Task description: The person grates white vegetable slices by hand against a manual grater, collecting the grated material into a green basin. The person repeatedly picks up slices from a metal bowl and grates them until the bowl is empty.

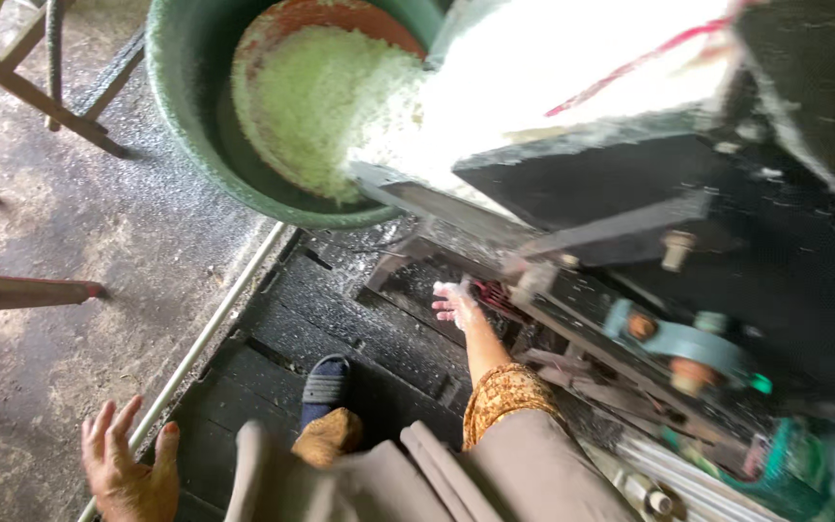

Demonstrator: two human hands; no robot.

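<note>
Looming across the upper right: a dark, grimy machine (727,222), its chute (572,77) piled with white shredded pulp and tipped toward the left. Below it, exposed moving parts — a teal bearing block (678,338) and shaft ends. Under the chute mouth, a big green tub (181,106) standing on the floor, with a reddish basin (311,19) inside, heaped with pale shredded pulp (321,106). Beneath the machine, a black slatted platform (340,329), wet and flecked with white bits, edged by a pale metal pipe (215,324). Concrete floor (60,251) to the left, wet and speckled too. A foot in a dark blue sandal (326,382) planted on the slats.

Right hand (456,304) stretched forward beneath the chute, close to the frame, fingers spread loosely, coated in white pulp, gripping nothing. Left hand (128,469) down low at the platform's edge, just beside the pipe, fingers fanned wide, also holding nothing; contact with the floor hard to tell.

Likely hazards, judging from this layout: fingers or the patterned sleeve (504,391) caught in the bare shaft and red parts near the right hand; a slip on the wet slats; pulp spilling past the basin rim if the tub sits off the chute's line.
</note>
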